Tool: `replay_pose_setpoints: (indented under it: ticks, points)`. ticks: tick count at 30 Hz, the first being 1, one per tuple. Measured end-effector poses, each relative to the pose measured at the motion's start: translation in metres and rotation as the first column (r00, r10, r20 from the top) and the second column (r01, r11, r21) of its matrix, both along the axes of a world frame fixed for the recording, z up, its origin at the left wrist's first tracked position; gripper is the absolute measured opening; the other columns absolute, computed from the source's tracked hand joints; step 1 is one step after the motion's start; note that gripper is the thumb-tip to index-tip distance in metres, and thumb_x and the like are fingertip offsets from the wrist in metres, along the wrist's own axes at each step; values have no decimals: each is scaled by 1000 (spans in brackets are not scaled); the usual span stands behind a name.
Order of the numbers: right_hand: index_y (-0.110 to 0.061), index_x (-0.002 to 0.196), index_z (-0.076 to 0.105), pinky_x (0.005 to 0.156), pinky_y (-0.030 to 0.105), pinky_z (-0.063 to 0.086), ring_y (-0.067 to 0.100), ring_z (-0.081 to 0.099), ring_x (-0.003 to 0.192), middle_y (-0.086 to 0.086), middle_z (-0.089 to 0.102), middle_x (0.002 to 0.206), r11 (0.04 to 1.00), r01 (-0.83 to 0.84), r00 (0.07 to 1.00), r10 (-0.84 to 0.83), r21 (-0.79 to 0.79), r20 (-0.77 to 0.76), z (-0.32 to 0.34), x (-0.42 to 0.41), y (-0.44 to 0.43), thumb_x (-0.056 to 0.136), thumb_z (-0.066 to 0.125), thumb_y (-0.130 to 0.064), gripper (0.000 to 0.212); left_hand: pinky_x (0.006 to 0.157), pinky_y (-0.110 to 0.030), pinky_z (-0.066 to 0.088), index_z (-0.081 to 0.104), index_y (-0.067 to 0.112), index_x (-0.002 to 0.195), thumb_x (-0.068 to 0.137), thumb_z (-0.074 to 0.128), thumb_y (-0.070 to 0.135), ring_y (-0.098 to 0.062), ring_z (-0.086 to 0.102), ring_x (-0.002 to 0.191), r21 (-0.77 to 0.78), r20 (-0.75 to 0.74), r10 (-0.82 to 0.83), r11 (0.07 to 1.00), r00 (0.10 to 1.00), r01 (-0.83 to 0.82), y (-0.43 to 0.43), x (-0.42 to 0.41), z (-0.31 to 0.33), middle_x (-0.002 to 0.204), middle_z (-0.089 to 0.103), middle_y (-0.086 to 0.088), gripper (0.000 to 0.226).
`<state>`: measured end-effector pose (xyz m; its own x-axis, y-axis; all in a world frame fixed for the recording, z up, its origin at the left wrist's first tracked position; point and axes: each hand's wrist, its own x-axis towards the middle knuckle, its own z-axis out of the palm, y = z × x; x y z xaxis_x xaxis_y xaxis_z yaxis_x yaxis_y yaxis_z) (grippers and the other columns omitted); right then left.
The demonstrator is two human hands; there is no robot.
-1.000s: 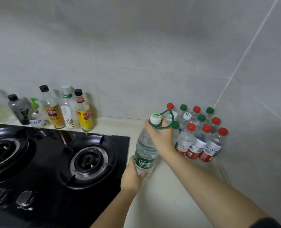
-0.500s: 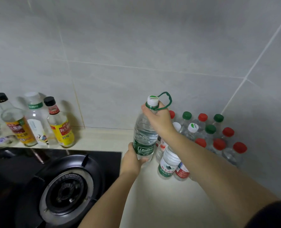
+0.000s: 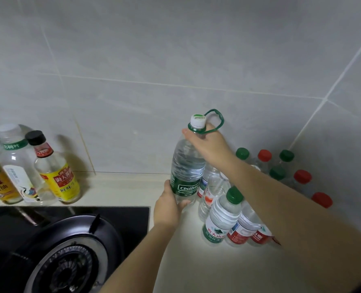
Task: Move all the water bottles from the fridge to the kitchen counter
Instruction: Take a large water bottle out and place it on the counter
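The large water bottle stands upright over the counter, towards its back edge, between the gas hob and the back right corner. Its white cap is on and a green carry loop projects from the neck ring. The base is hidden behind the left hand, so contact with the counter cannot be confirmed.

Grip state:
- The right hand is curled round the neck just below the cap, from the right side.
- The left hand wraps the lower body at and below the green label, with the fingers passing round the far side.

Just beside the bottle on its right, a group of small water bottles with red and green caps fills the back right corner of the counter, packed close together. The nearest ones appear to touch the large bottle or nearly so.

Along the back edge to the left, well apart, condiment bottles stand against the tiled wall.

Progress, as a judgement: most of the transfer is done, since many bottles are already on the counter. The current step is setting down this bottle; release has not yet occurred. The fridge is out of view, so any stock left inside cannot be determined.
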<state>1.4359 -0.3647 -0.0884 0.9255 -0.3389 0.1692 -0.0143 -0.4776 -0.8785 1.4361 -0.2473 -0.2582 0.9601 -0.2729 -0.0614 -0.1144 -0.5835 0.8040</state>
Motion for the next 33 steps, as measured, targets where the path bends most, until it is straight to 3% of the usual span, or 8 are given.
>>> replay_pose_setpoints:
  ticks: [4, 11, 14, 16, 19, 23, 27, 33]
  points:
    - [-8, 95, 60, 72, 27, 48, 5, 59, 70, 2, 65, 81, 1000, 23, 1000, -23, 6, -5, 0, 2, -5, 91, 66, -36, 29, 74, -27, 44, 36, 19, 128, 80, 77, 32, -25, 64, 101, -4, -1, -20, 1000, 1000, 20, -4, 1, -2, 114, 68, 0, 64]
    - [-20, 92, 61, 63, 11, 45, -10, 59, 63, -12, 64, 75, 1000, 9, 1000, -9, 15, -11, -4, 7, -6, 92, 66, -34, 15, 71, -26, 42, 36, 21, 128, 80, 76, 31, -24, 64, 98, -15, 14, -42, 999, 999, 42, -2, 2, -7, 110, 68, 2, 63]
    - [-18, 91, 59, 74, 28, 51, 3, 66, 76, -6, 67, 78, 999, 32, 999, -32, -12, 3, -7, 4, -5, 91, 64, -38, 20, 74, -28, 47, 35, 21, 131, 80, 76, 33, -24, 65, 99, -13, 5, -52, 999, 999, 52, -2, 4, -10, 113, 67, 1, 66]
    - [-21, 94, 59, 83, 40, 54, 19, 68, 85, 3, 70, 86, 985, 79, 996, -85, -156, -32, -10, 2, -4, 88, 58, -52, 32, 79, -32, 50, 32, 21, 134, 81, 75, 35, -24, 64, 102, -7, -12, -59, 998, 998, 59, -2, 3, -8, 119, 66, -1, 70]
    - [-25, 105, 60, 92, 46, 50, 24, 63, 96, 1, 68, 97, 872, 112, 977, -184, -476, -108, -6, -5, -6, 79, 37, -77, 62, 93, -37, 46, 13, 17, 151, 87, 67, 41, -28, 55, 122, 100, -49, -83, 991, 995, 87, 6, -4, 1, 146, 45, -8, 87]
    - [-12, 125, 53, 102, 46, 34, 27, 48, 122, 8, 57, 128, 591, 6, 942, -273, -807, -193, -2, -32, -11, 90, 30, -73, 74, 117, -37, 27, -10, 10, 153, 92, 54, 51, -28, 4, 150, 359, 11, -128, 926, 992, 116, 41, -21, 20, 162, -8, -15, 98]
    - [-16, 138, 41, 111, 52, 26, 27, 33, 137, 5, 44, 145, 536, -96, 938, -233, -838, -257, 5, -75, -2, 95, 31, -65, 66, 121, -43, 9, -4, 11, 154, 94, 43, 58, -33, -5, 150, 565, 195, -213, 822, 957, 68, 85, -48, 56, 162, -10, -15, 90]
    - [-16, 153, 23, 119, 52, 9, 24, 11, 150, 4, 21, 162, 458, -158, 966, -111, -875, -232, 23, -154, 39, 98, 29, -59, 70, 120, -49, 8, 1, 14, 155, 93, 41, 62, -33, -3, 150, 673, 274, -248, 740, 929, -1, 140, -126, 121, 163, -5, -13, 88]
